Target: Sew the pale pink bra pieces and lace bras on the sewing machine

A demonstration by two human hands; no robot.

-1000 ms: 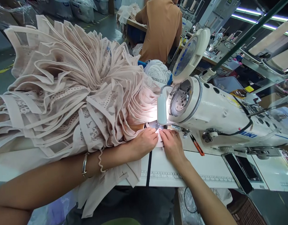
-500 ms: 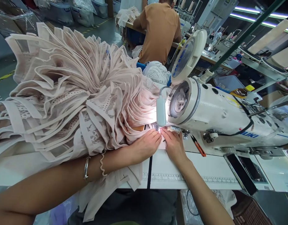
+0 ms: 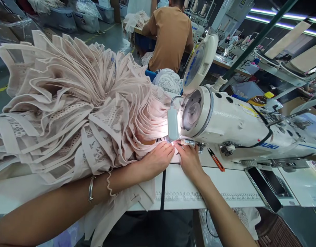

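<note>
Under the lit head of a white sewing machine (image 3: 230,116), a piece of pale pink fabric (image 3: 175,157) lies at the needle area. My left hand (image 3: 158,157) has its fingers closed together on the fabric, just left of the lamp-lit spot. Close beside it, my right hand (image 3: 190,159) grips the fabric's right side with thumb and fingers bent. The fingertips of both hands nearly meet, and the needle itself is hidden in glare. A large heap of pale pink lace-trimmed garments (image 3: 70,99) spreads along my left forearm.
Orange-handled thread snips (image 3: 216,160) lie right of my right hand. Farther right is a phone (image 3: 263,188). A small lamp (image 3: 172,124) hangs before the machine's open round cover (image 3: 200,63). Ahead, a person in a brown shirt (image 3: 170,37) sits facing away.
The camera view has shifted slightly. Both hands stay by the needle with the fabric. Inside the machine's round head, the disc's holes now look smeared, as if turning.
</note>
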